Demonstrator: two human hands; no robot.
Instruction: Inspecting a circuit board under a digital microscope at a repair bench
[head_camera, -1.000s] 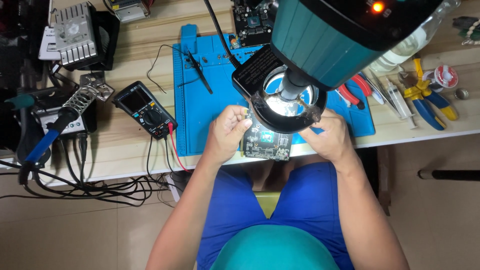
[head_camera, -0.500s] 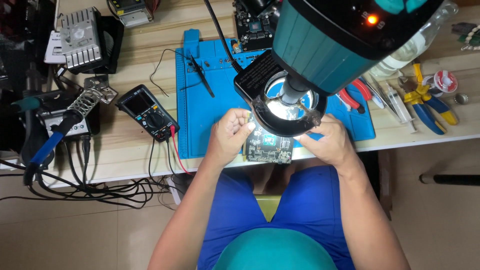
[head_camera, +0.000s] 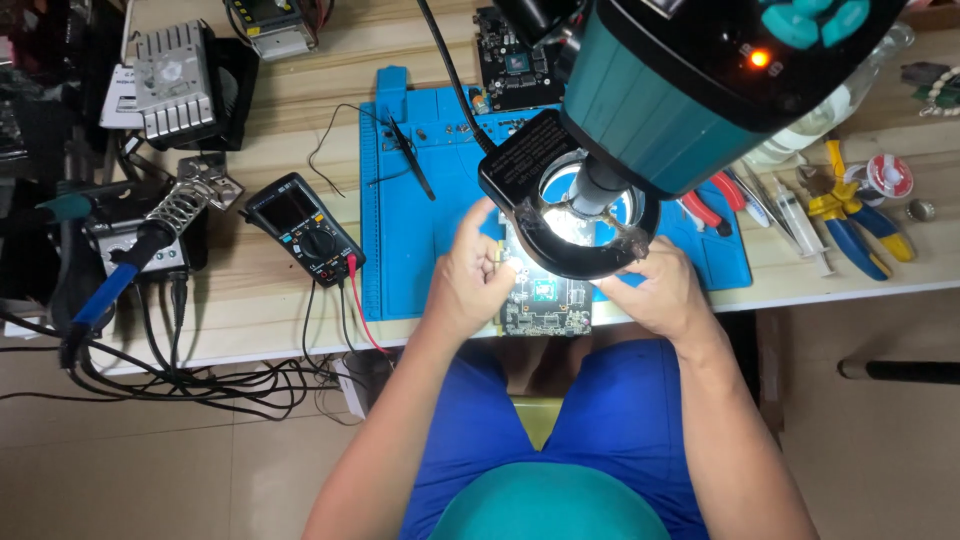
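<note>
A green circuit board (head_camera: 545, 305) lies at the near edge of the blue work mat (head_camera: 420, 230), lit from above by the ring light (head_camera: 575, 262) of a teal microscope head (head_camera: 690, 80). My left hand (head_camera: 470, 280) grips the board's left edge, fingers curled over it. On the other side my right hand (head_camera: 660, 290) holds the board's right edge, partly under the ring light. The upper part of the board is hidden by the light.
A black multimeter (head_camera: 303, 230) with red and black leads lies left of the mat. A soldering iron (head_camera: 120, 270) rests in its stand at far left. Tweezers (head_camera: 412, 160) lie on the mat. Pliers (head_camera: 850, 215), cutters and a solder spool (head_camera: 888, 175) sit at right.
Both hands stay on the board under the ring light. The view has shifted slightly; the hands have barely moved.
</note>
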